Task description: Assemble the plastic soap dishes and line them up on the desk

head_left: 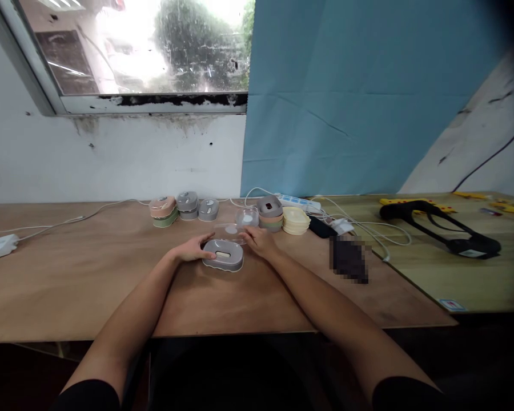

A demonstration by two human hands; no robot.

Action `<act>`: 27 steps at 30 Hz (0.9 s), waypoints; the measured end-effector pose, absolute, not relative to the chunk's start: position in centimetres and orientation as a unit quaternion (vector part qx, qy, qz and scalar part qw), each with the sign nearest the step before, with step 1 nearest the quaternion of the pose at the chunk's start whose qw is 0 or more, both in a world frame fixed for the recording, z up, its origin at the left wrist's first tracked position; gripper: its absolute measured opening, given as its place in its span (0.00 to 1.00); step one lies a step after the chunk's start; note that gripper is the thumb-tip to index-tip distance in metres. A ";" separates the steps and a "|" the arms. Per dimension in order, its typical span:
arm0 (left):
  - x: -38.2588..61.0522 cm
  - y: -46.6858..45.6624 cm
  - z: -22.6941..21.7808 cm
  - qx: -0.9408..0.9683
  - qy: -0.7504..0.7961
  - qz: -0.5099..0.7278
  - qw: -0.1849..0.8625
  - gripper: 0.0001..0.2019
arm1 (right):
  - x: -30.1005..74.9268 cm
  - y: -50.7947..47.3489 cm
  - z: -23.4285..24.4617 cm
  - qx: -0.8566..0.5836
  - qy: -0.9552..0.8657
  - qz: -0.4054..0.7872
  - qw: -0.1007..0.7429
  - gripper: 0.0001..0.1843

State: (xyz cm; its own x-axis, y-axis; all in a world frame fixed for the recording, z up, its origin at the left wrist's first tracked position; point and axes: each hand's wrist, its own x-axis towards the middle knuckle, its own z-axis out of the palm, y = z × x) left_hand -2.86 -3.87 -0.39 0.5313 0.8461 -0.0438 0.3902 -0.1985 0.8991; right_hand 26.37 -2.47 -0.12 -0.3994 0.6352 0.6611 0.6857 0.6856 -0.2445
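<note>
Counter: brown, broad; the work sits on its middle stretch. Along the far side, left to right: pink-and-green stack, grey stack, small grey box, then past a gap the brown-topped stack and yellow stack. All lie beyond both grips.

Left grip: in from the left, grasping the left end of the grey box, thumb laid over the top, fingers along its far left side. Right grip: off the box's far right corner, a narrow gap seeming to part them; fingertips at the right end of a clear piece. Pinching or only resting there, cannot tell.

Grey box: on the counter, directly right of the left grip and touching it; toward the near left from the right grip. Long axis side to side, right end slightly closer to the counter's near edge. Left grip is plainly the nearer.

Clear piece: just beyond the box, long axis roughly parallel to it. Raised or lying flat, too transparent to tell.

Clear dish: just beyond the right fingertips.

Pale bar: in the box top, right of the left thumb, lined up with the box's long axis
</note>
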 end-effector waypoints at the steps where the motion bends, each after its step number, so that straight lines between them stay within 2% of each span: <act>1: -2.8 -3.9 -0.4 0.737 0.422 0.240 0.469 0.53 | 26.2 -2.5 -0.1 -0.392 -0.832 -0.044 0.389 0.23; 6: -2.6 -4.2 -0.1 0.743 0.424 0.236 0.461 0.53 | 26.1 -2.8 0.3 -0.388 -0.786 -0.082 0.475 0.16; 10: -2.5 -4.4 0.1 0.747 0.431 0.228 0.451 0.54 | 26.6 -2.4 0.6 -0.470 -0.679 -0.039 0.563 0.15; 14: -2.2 -4.6 0.3 0.751 0.438 0.222 0.442 0.53 | 27.6 -1.6 0.7 -0.526 -0.605 0.026 0.597 0.24; 17: -2.1 -4.6 0.4 0.749 0.442 0.220 0.441 0.52 | 28.2 -1.5 0.9 -0.519 -0.617 0.008 0.592 0.29; 22: -2.1 -4.7 0.5 0.751 0.447 0.224 0.431 0.52 | 28.0 -2.5 1.4 -0.485 -0.710 -0.001 0.510 0.29; 27: -2.1 -4.6 0.5 0.752 0.446 0.225 0.431 0.51 | 27.6 -3.0 1.6 -0.479 -0.721 0.025 0.500 0.28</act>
